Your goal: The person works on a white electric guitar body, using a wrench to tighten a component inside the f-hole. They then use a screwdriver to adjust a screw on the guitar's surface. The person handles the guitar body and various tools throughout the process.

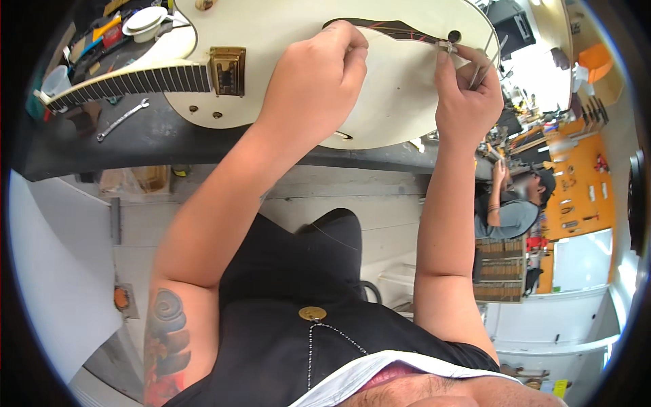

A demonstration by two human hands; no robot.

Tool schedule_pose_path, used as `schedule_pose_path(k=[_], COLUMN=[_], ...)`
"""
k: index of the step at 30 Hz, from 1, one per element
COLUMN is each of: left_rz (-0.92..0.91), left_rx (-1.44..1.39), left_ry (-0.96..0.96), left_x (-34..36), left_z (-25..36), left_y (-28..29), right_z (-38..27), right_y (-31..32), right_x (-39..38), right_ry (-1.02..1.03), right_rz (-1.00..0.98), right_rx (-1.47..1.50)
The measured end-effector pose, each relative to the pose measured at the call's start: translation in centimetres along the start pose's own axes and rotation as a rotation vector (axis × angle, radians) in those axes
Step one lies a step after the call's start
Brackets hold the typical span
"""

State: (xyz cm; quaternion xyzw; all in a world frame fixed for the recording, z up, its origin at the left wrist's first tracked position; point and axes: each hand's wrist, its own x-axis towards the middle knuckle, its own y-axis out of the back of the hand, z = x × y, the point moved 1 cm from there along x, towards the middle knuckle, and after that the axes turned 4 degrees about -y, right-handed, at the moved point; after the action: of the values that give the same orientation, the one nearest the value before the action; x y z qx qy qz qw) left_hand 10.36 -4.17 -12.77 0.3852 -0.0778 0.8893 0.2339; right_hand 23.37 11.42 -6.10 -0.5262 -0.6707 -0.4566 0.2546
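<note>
No text, label, number or sign can be read. No lettering can be made out on the cream guitar (400, 102); any marks on the gold pendant (312, 313), wrench (123, 120) or white wall panel (583, 261) are too small or blurred to be resolved.

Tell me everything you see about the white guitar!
The guitar is creamy white, lying face up on a dark bench, neck pointing left. Its dark fingerboard has thin frets; I see no strings. A gold-coloured pickup sits beside the neck. Reddish wires show in a long curved opening. The left hand is at one end; the right hand holds a small metal part at the other.
</note>
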Motion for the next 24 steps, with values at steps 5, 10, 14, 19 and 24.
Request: schedule_pose_path(k=[5, 10, 14, 19, 24], left_rz=[0.062, 0.021, 0.093, 0.115, 0.069], left_rx=[0.036, 0.022, 0.057, 0.135, 0.112], left_ry=[-0.149, -0.062, -0.116, -0.146, -0.104], left_x=[-0.1, 0.9, 1.3, 1.2, 0.8], left_z=[-1.1, -0.2, -0.3, 1.2, 1.1], left_y=[-0.3, 0.5, 0.3, 0.6, 0.6], right_z=[0.2, -0.2, 0.5, 0.4, 0.5], right_y=[-0.1, -0.3, -0.5, -0.3, -0.2], right_x=[0.1, 0.2, 0.4, 0.3, 0.2], right_ry=[0.056, 0.061, 0.101, 0.048, 0.044], right_rz=[0.001, 0.029, 0.046, 0.031, 0.020], right_rx=[-0.039, -0.062, -0.014, -0.004, 0.003])
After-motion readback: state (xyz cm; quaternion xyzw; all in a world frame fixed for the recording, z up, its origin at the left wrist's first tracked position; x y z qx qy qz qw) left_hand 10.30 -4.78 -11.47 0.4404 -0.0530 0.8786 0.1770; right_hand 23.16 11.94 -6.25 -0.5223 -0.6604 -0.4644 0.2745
